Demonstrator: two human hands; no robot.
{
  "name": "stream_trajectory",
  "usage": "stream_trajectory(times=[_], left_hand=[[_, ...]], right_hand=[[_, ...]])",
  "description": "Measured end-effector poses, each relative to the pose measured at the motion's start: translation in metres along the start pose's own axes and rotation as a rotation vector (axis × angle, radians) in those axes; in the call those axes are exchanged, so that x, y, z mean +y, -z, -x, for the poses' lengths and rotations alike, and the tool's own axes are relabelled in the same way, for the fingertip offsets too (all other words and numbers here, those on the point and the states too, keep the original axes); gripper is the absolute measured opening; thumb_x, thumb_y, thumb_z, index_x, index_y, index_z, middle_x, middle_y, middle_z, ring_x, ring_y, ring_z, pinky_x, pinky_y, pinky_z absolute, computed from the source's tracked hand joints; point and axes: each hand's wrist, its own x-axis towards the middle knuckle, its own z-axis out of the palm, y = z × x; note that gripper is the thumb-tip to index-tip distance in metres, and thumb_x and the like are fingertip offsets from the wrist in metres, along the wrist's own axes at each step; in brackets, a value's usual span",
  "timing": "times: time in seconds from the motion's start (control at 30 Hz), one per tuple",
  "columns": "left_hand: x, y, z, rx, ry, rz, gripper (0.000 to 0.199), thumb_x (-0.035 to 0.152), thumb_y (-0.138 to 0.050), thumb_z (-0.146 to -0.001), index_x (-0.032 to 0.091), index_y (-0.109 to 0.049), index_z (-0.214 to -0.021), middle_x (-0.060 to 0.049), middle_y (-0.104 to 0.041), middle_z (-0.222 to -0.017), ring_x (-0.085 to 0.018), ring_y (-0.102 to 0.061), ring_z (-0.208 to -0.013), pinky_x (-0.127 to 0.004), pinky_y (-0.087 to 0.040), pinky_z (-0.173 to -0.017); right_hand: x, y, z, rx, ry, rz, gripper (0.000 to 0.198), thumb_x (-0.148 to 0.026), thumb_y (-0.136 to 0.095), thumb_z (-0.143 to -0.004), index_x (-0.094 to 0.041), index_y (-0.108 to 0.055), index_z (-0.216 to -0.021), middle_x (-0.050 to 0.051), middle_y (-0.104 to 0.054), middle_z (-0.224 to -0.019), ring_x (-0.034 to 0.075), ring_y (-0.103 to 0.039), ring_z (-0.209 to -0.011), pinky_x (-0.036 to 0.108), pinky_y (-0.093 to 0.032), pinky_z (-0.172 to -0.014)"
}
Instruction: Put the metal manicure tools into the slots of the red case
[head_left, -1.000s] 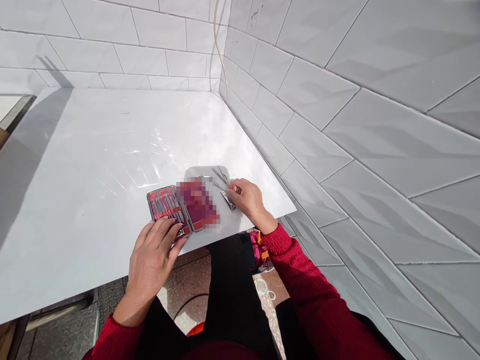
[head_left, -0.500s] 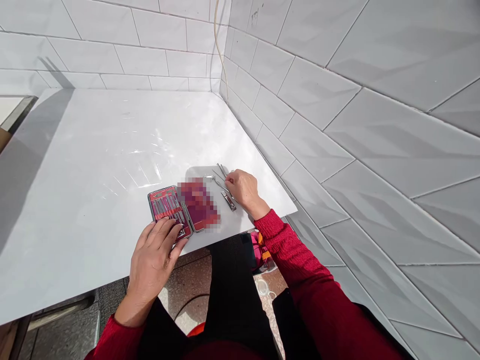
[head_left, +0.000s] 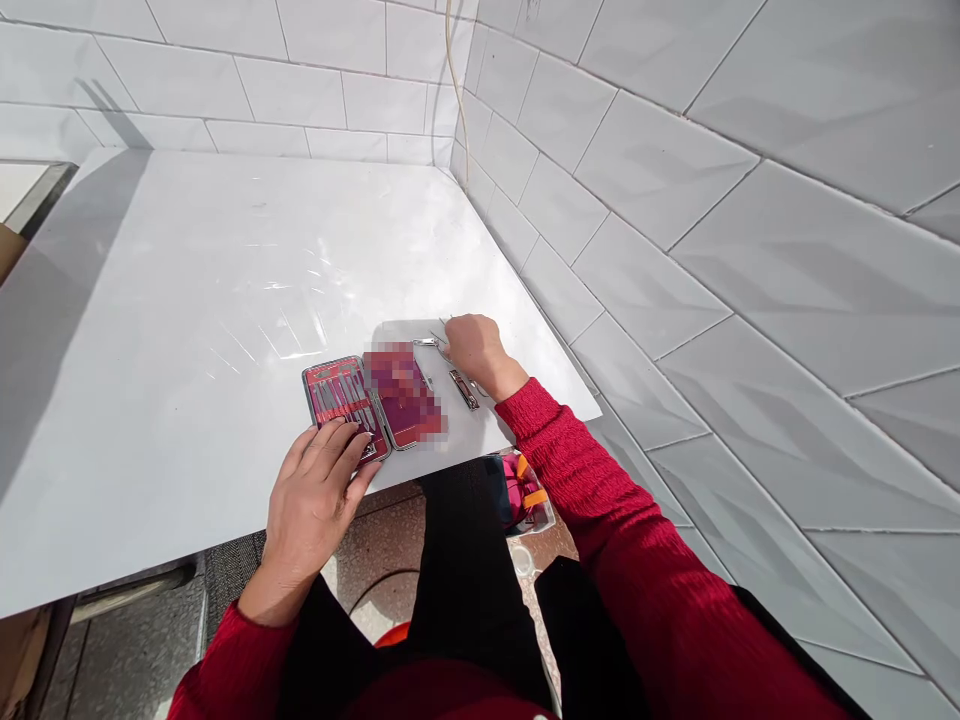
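Observation:
An open manicure case lies near the table's front edge, its left half holding a row of metal tools under a red strap. Its other half is purple and red and partly blurred. My left hand grips the case's near left corner, fingers over the tools and thumb at the front edge. My right hand is closed, knuckles up, over thin metal tools to the right of the case. Whatever its fingertips pinch is hidden. Beside it lie a nail clipper and another small silver tool.
The white tabletop meets tiled walls at the back and right. A thin cable hangs in the corner. Below the edge sits a clear bag with pink and orange contents. A framed panel stands at far left.
My right hand has shifted slightly up and left over the thin tools, its fingers now turned out of sight. The left hand stays on the case. The whole view has tilted a little.

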Motion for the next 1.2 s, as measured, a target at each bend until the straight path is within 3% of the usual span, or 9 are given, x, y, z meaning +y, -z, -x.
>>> stream_trajectory(times=[0.2,0.33,0.53,0.67,0.83,0.97,1.1,1.2], left_hand=[[0.002,0.002,-0.001,-0.007,-0.009,-0.008,0.027,0.031,-0.061,-0.107,0.019,-0.064,-0.131,-0.011,-0.075,-0.127,-0.031,-0.067,-0.127,-0.051,-0.048,-0.114],[0.002,0.002,-0.002,-0.008,-0.001,0.006,0.026,0.03,-0.062,-0.106,0.019,-0.065,-0.13,-0.011,-0.075,-0.126,-0.032,-0.067,-0.127,-0.052,-0.048,-0.114],[0.003,0.002,-0.001,-0.013,0.008,0.019,0.027,0.03,-0.061,-0.106,0.02,-0.066,-0.131,-0.011,-0.075,-0.126,-0.032,-0.067,-0.127,-0.052,-0.049,-0.114],[0.003,0.002,-0.001,-0.009,0.016,0.019,0.029,0.03,-0.061,-0.106,0.021,-0.066,-0.133,-0.011,-0.075,-0.126,-0.031,-0.067,-0.128,-0.051,-0.048,-0.116],[0.003,0.002,-0.001,-0.006,-0.004,0.005,0.029,0.03,-0.061,-0.106,0.019,-0.065,-0.133,-0.011,-0.075,-0.126,-0.031,-0.066,-0.128,-0.052,-0.048,-0.114],[0.003,0.002,-0.001,-0.006,-0.005,0.001,0.029,0.029,-0.061,-0.106,0.019,-0.065,-0.133,-0.011,-0.075,-0.126,-0.031,-0.066,-0.129,-0.051,-0.048,-0.115],[0.002,0.002,0.0,-0.018,0.008,0.017,0.03,0.03,-0.059,-0.107,0.021,-0.066,-0.135,-0.01,-0.076,-0.127,-0.031,-0.065,-0.13,-0.052,-0.048,-0.115],[0.002,0.002,0.0,-0.027,0.018,0.02,0.031,0.032,-0.059,-0.107,0.022,-0.066,-0.136,-0.01,-0.075,-0.127,-0.031,-0.065,-0.13,-0.052,-0.048,-0.115]], right_hand=[[0.006,0.004,0.01,0.008,-0.041,-0.163,0.014,-0.011,-0.064,-0.088,-0.018,-0.07,-0.077,0.012,-0.072,-0.075,0.024,-0.066,-0.075,0.034,-0.035,-0.064],[0.005,0.008,0.018,0.082,-0.049,-0.454,0.012,-0.008,-0.061,-0.084,-0.018,-0.068,-0.084,0.005,-0.07,-0.074,0.018,-0.06,-0.069,0.03,-0.038,-0.062],[-0.01,0.001,0.033,-0.025,0.094,-0.986,0.058,-0.011,-0.06,-0.083,-0.018,-0.062,-0.14,-0.005,-0.069,-0.068,0.015,-0.063,-0.065,0.03,-0.051,-0.067],[-0.019,-0.007,0.039,-0.07,0.133,-1.039,0.052,-0.013,-0.06,-0.082,-0.019,-0.069,-0.132,-0.006,-0.067,-0.067,0.016,-0.064,-0.064,0.032,-0.054,-0.072],[-0.025,-0.007,0.04,-0.053,0.11,-1.026,0.069,-0.012,-0.062,-0.08,-0.021,-0.061,-0.148,-0.007,-0.068,-0.066,0.017,-0.066,-0.066,0.033,-0.055,-0.075],[-0.027,-0.002,0.039,-0.071,0.096,-1.013,0.053,-0.015,-0.065,-0.081,-0.019,-0.07,-0.133,-0.006,-0.068,-0.064,0.017,-0.065,-0.066,0.033,-0.054,-0.075],[-0.027,-0.002,0.04,-0.059,0.082,-1.056,0.072,-0.014,-0.066,-0.078,-0.021,-0.059,-0.15,-0.006,-0.071,-0.07,0.016,-0.065,-0.066,0.032,-0.055,-0.075],[-0.025,-0.004,0.039,-0.081,0.09,-1.084,0.067,-0.017,-0.065,-0.079,-0.019,-0.062,-0.146,-0.005,-0.071,-0.07,0.016,-0.064,-0.063,0.033,-0.055,-0.072]])
